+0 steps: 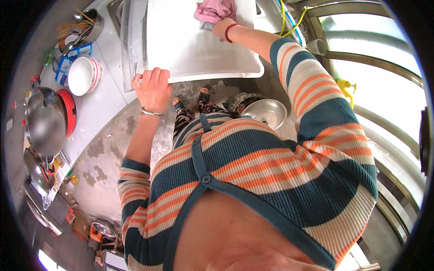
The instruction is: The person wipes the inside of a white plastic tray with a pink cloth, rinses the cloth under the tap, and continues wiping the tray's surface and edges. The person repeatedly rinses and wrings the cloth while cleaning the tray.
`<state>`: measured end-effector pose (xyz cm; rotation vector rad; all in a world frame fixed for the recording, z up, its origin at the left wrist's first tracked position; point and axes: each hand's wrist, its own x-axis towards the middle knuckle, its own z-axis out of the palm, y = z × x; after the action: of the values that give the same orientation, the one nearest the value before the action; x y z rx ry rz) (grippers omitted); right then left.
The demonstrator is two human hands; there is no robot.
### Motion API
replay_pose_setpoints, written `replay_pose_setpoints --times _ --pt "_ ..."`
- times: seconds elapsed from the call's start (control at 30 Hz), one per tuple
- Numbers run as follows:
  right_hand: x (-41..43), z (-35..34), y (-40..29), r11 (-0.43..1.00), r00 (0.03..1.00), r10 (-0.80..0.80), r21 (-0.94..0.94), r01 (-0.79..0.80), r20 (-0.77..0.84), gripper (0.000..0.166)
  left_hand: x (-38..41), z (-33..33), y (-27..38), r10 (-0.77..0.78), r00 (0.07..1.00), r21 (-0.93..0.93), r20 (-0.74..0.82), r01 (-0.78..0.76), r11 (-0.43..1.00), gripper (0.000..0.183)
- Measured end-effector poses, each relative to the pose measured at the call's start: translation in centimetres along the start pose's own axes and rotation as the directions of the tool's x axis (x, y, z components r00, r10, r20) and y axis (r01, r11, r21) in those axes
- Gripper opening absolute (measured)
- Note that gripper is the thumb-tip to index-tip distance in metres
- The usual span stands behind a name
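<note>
A large white panel with a raised rim [200, 54], tray-like, is held up before me, its lower edge towards my body. My left hand [154, 88] grips its near left corner, fingers curled over the rim; a metal bangle is on that wrist. Farther up the panel, my right hand [222, 28] holds a bunched pink cloth [217, 10] against the white surface. A small grey patch of cloth shows beside its fingers, which are partly hidden. Around the right wrist is a red bead bracelet.
To the left, a white counter [105, 73] carries stacked bowls [81, 77], a metal pot of utensils [96, 25] and a steel pan [45, 125]. A metal basin [266, 113] stands low by my feet. Windows [369, 74] and a yellow pump bottle [346, 89] are at right.
</note>
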<state>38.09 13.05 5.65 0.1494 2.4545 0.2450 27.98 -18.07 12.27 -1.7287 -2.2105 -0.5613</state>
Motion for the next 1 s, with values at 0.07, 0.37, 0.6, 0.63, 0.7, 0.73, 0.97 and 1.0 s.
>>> replay_pose_setpoints --times 0.07,0.37,0.6,0.63,0.7,0.73,0.97,1.0 --pt "0.2 2.0 -0.9 0.999 0.992 -0.039 -0.027 0.043 0.119 0.018 0.5 0.0 -0.7 0.02 1.0 -0.007 -0.013 -0.02 1.0 0.025" --pt "-0.3 3.1 -2.6 0.98 0.903 -0.192 0.023 0.199 0.385 0.025 0.6 0.1 -1.0 0.061 0.998 -0.043 -0.012 -0.062 0.997 0.022" --pt "-2.6 2.3 -5.8 0.962 0.934 -0.2 0.241 0.129 0.295 0.02 0.5 0.7 -0.7 0.024 1.0 -0.034 0.001 -0.024 0.999 0.023" --pt "-3.2 4.5 -7.6 0.945 0.951 -0.261 0.246 0.217 0.164 0.02 0.7 0.8 -0.6 0.031 1.0 -0.032 0.004 -0.031 0.999 0.023" --pt "-4.2 2.0 -7.2 0.935 0.936 -0.288 0.273 0.228 0.203 0.019 0.6 0.8 -0.9 0.026 1.0 -0.021 0.016 -0.026 0.999 0.023" --pt "-4.1 2.0 -6.0 0.948 0.949 -0.235 0.267 0.175 0.209 0.02 0.7 0.8 -0.8 0.036 0.999 -0.028 0.023 -0.036 0.999 0.022" --pt "-2.8 2.2 -5.4 0.975 0.987 -0.029 0.222 -0.007 0.158 0.023 0.8 1.0 -0.4 -0.017 1.0 -0.011 0.025 0.017 1.0 0.021" --pt "-3.0 2.0 -6.7 0.965 0.984 -0.115 0.249 0.077 0.14 0.022 0.9 1.1 -0.4 -0.013 1.0 -0.011 0.025 0.013 1.0 0.021"
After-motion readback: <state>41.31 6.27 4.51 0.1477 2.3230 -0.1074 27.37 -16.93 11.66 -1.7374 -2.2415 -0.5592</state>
